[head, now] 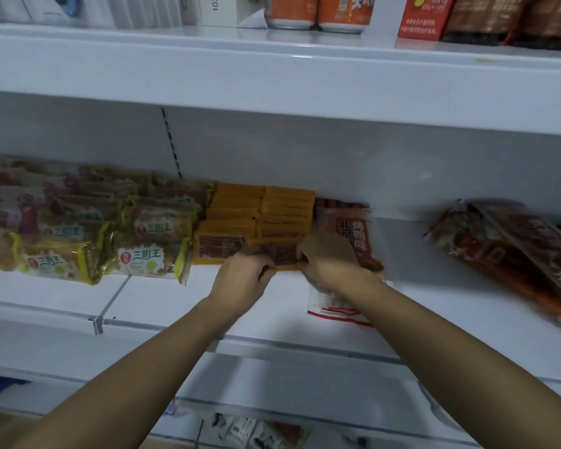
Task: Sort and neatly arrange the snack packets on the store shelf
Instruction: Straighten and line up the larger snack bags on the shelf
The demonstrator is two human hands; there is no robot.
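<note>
Both hands are pinching one orange packet (284, 254) at the shelf (162, 296) front, left hand (243, 277) and right hand (329, 257) gripping its near edge, right beside the orange stacks (259, 209).

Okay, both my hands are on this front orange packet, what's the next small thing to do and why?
Probably slide the front orange packet back flush against its row. Your left hand and right hand pinch its lower edge, and it lies ahead of the stacked ones.
</note>
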